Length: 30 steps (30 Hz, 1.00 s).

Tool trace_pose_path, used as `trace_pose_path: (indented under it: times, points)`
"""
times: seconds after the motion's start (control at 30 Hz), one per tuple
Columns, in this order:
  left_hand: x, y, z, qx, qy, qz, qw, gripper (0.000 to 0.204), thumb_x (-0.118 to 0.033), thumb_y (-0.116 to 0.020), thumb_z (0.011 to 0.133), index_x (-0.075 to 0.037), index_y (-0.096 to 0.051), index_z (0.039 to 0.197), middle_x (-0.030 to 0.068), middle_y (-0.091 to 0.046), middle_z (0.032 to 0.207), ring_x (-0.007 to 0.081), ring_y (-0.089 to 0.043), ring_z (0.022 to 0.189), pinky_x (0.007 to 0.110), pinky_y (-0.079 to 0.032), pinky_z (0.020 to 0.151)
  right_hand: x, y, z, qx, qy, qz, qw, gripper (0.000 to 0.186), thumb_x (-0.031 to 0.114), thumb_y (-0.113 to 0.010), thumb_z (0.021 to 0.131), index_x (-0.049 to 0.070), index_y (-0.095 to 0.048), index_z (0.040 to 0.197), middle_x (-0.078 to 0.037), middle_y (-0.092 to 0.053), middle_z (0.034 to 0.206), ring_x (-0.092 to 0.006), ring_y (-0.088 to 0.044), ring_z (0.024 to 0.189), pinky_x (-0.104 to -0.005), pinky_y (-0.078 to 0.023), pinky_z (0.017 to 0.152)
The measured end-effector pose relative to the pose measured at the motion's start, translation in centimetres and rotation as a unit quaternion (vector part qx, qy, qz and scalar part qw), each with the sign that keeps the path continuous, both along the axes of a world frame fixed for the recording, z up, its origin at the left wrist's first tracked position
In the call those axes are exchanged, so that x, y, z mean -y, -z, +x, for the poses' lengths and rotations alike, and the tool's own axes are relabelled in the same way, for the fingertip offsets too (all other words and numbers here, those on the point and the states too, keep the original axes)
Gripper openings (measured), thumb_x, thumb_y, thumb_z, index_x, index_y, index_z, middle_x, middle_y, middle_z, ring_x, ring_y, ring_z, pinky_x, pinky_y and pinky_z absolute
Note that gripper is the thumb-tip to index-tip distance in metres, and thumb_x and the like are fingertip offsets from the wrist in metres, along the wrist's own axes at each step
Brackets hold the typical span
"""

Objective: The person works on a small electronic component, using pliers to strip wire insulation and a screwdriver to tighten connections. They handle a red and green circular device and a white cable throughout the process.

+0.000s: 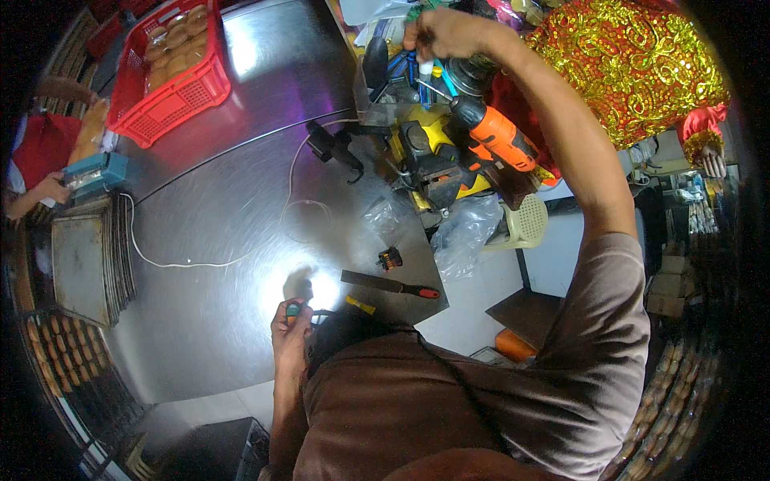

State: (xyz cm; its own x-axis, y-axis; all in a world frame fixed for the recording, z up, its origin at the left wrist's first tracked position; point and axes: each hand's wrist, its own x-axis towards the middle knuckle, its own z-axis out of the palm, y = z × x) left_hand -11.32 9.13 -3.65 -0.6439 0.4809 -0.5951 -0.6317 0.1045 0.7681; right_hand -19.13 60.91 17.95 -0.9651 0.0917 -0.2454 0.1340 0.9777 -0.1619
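Crate (183, 104) holds buns (175, 50); fingers (411, 35) near tools (399, 66)

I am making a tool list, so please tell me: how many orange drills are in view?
1. The orange drill lies among the cluttered tools, below the right hand in the picture. Another may be hidden under them.

Before you on the worktop (208, 224) lies a file (391, 284). Beyond it, the drill (501, 138) is rightward and the crate (188, 103) leftward.
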Motion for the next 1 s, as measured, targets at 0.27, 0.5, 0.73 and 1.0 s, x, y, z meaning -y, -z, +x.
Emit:
trace_pose_path:
  times: [0.27,0.5,0.73,1.0]
  points:
    - [-1.4,0.1,-0.9,0.005,0.020,-0.024,0.999,0.016,-0.006,-0.066,0.089,-0.008,-0.060,0.103,-0.0014,-0.061,0.080,0.0043,-0.047,0.063,0.020,-0.038,0.055,-2.2,0.5,0.7,-0.092,0.031,-0.070,0.993,0.021,0.007,-0.066,0.077,0.001,-0.066,0.097,-0.008,-0.068,0.080,-0.0191,-0.064,0.072,-0.0340,-0.051,0.067]
    - [-1.6,0.8,-1.3,0.012,0.011,-0.005,1.000,0.016,-0.006,-0.067,0.089,-0.008,-0.060,0.103,-0.0007,-0.062,0.083,0.0047,-0.049,0.065,0.020,-0.039,0.056,-0.6,-2.7,1.0,0.037,0.123,-0.059,0.990,0.027,-0.002,-0.061,0.070,0.000,-0.067,0.097,-0.008,-0.069,0.082,-0.0191,-0.065,0.074,-0.0327,-0.052,0.068]
    - [-2.0,1.4,-1.5,0.007,0.038,0.003,0.999,0.019,-0.007,-0.066,0.089,-0.008,-0.058,0.106,0.0038,-0.068,0.102,0.0055,-0.050,0.069,0.021,-0.039,0.058,-1.6,-1.0,2.0,-0.043,0.052,0.083,0.994,0.034,-0.004,-0.063,0.065,0.001,-0.067,0.098,-0.013,-0.071,0.087,-0.0258,-0.067,0.080,-0.0346,-0.053,0.072]
    - [-1.9,0.8,-1.5,0.010,0.041,-0.001,0.999,0.020,-0.007,-0.065,0.089,-0.007,-0.058,0.107,0.0032,-0.066,0.102,0.0054,-0.050,0.071,0.021,-0.039,0.059,1.0,-0.6,2.4,0.093,0.067,0.157,0.981,0.031,0.018,-0.078,0.069,0.014,-0.071,0.099,-0.011,-0.070,0.089,-0.0292,-0.065,0.096,-0.0467,-0.040,0.087]
